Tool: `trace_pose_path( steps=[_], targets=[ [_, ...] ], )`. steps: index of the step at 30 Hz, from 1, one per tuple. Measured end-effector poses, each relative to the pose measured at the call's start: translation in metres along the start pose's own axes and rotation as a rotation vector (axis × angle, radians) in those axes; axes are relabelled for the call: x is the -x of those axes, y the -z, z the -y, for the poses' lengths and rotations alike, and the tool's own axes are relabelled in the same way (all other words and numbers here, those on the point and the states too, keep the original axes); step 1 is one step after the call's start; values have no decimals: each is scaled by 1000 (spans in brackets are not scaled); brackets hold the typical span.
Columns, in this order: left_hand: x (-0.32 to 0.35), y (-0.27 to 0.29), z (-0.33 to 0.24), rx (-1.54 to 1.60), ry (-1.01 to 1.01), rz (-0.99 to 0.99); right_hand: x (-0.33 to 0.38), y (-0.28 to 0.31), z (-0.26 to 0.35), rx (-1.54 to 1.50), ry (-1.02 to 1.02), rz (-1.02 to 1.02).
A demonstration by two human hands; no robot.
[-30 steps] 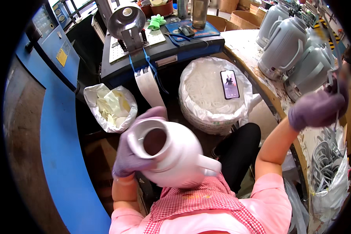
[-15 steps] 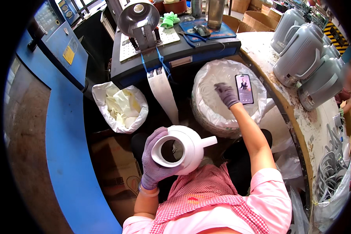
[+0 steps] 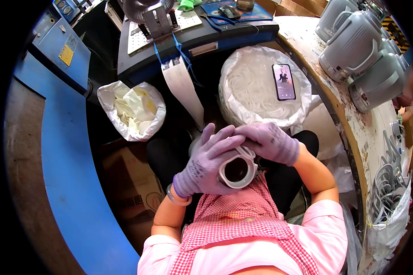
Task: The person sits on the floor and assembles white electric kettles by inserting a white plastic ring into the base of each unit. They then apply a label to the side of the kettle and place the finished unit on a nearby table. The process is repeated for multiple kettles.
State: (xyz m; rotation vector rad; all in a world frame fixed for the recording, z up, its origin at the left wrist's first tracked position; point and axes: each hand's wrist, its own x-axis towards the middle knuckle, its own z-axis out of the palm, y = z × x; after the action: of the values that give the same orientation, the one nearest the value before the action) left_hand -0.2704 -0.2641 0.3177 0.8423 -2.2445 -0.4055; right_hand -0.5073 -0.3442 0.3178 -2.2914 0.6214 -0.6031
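white kettle body (image 3: 237, 170) mostly hidden under left hand (image 3: 206, 162) and right hand (image 3: 270, 143).

A white kettle body (image 3: 236, 170) with a dark round opening is held at the centre of the frame, above a red checked apron (image 3: 243, 220), by a left hand (image 3: 206, 162) in a lilac glove wrapped round its side, while a gloved right hand (image 3: 270, 142) is laid over its upper rim. A bag of white rings (image 3: 261, 87) with a phone (image 3: 283, 81) resting on it is seen just above, and a bag of scraps (image 3: 131, 110) lies at the left. Grey kettles (image 3: 358, 41) are lined up on a worn bench (image 3: 353, 123) at the upper right, and a blue panel (image 3: 64, 151) is seen curving down the left side
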Motion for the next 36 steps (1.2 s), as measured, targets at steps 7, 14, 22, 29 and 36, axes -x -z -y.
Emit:
trace_pose_path(
  steps=[7,14,22,29,36],
  targets=[
    [10,-13,-17,89,55,-214,39,18,31,178,286,48],
    [9,-34,-20,-131,181,-386,31,17,72,-19,129,-221],
    [-1,-47,-33,-300,162,-463,15,-17,59,429,19,199],
    [1,-46,-36,-314,163,-484,14,-15,61,466,115,109],
    [1,-43,-34,-339,89,-427,23,2,92,671,131,253]
  ],
)
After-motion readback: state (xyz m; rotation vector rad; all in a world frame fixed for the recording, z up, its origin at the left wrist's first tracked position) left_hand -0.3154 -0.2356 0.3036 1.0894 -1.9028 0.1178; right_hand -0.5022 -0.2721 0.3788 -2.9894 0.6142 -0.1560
